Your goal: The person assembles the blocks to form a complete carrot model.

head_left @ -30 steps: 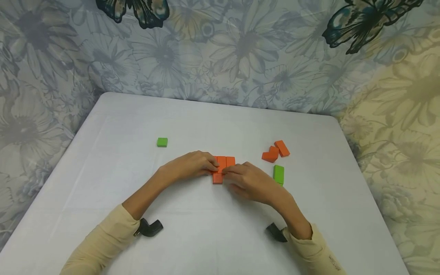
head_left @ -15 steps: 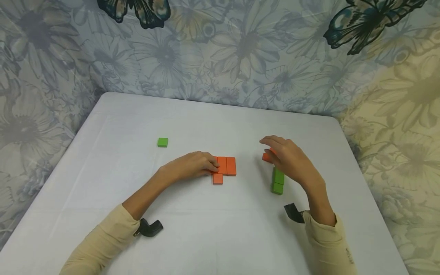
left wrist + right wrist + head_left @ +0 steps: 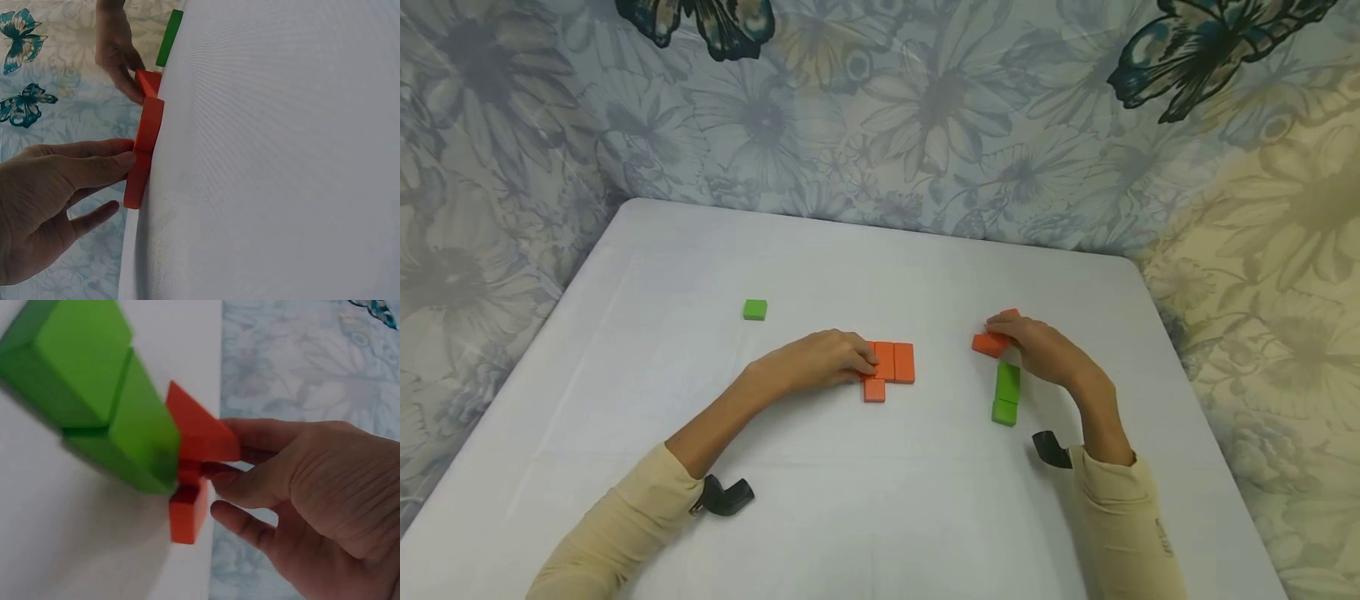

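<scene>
A grey-blue floral backdrop (image 3: 940, 117), yellowish toward the right, stands behind everything and bears two teal-and-black butterflies (image 3: 1213, 58). Below it spreads one white, round-cornered table (image 3: 850, 517). Two beige cloth sleeves (image 3: 617, 533) reach in from the bottom of the head view, each with one black, bent wrist piece (image 3: 726, 497) jutting inward. The left hand (image 3: 822, 360) pinches the left end of a flat group of orange blocks (image 3: 885, 360) at the table's middle, covering part of it: two rectangles side by side and one small square below them show plainly, but how many lie under the fingers I cannot tell. The right hand (image 3: 1048, 350) has thumb and forefinger closed about a notched orange block (image 3: 989, 344) farther right, and stands in the way of a second orange piece (image 3: 1013, 312), mostly hidden. Just nearer lie two green box-shaped blocks (image 3: 1007, 383) end to end; the third green one, a small square block (image 3: 755, 310), lies alone beyond the left hand
</scene>
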Demonstrator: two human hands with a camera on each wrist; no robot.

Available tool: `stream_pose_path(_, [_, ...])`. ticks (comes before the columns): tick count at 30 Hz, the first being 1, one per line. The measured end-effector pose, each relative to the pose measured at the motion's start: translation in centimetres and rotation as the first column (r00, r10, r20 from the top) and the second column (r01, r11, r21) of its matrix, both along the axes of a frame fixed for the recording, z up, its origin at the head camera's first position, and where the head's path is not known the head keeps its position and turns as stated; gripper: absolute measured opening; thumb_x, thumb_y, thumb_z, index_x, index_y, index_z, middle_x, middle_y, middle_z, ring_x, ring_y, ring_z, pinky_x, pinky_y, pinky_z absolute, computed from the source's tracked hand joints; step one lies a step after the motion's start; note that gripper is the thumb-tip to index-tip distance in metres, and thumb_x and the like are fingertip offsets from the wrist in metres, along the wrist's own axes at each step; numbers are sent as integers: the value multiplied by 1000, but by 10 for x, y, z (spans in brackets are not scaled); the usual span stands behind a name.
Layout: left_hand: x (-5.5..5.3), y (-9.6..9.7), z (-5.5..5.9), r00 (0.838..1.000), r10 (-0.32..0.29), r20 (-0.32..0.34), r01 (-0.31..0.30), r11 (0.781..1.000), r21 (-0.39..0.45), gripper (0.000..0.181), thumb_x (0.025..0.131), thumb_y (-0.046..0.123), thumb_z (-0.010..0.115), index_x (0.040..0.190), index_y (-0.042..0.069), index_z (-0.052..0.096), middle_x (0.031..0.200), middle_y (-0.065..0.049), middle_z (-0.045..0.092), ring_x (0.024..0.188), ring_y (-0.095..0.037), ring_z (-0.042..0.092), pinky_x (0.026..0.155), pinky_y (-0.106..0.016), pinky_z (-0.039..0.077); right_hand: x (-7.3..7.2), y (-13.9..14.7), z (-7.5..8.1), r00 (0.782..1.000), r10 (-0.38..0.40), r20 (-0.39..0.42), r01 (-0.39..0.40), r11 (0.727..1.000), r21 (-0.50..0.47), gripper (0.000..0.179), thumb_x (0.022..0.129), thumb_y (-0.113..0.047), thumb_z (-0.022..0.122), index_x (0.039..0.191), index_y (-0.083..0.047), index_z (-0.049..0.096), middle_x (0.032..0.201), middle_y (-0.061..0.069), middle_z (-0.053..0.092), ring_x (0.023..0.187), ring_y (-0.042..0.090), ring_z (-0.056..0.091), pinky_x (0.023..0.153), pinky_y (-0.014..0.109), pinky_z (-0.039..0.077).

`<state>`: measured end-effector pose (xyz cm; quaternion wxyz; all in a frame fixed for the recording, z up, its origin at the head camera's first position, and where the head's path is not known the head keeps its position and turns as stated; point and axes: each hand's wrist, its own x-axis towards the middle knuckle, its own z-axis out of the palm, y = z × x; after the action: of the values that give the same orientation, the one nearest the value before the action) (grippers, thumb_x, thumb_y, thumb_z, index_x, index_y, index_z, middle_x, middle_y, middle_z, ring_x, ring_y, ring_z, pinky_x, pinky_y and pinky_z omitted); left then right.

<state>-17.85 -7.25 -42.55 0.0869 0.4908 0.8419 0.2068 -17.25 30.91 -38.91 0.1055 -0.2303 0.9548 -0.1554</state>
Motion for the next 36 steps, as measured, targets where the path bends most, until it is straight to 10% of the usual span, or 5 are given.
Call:
stream_pose_path(16, [1,0,1,1000,17,12,-17,1000,-4,30,96,10,76,125,10,77,128,-4,75,129,-23,67,114,-39,54,5,6,-10,994,-71,-81,84,983,162,47,88,2,79,132,9,65,128,27,68,118,44,64,103,63,54])
stream_pose_path(36, [2,0,2,999,29,27,-29,999,-20,29,97,10,75,125,12,78,129,-3,75,130,-23,66,115,-40,53,33,-10,27,958,-26,-287,29,1000,6,29,82,4,79,110,4,73,100,12,69,92,31,62,80,44,55])
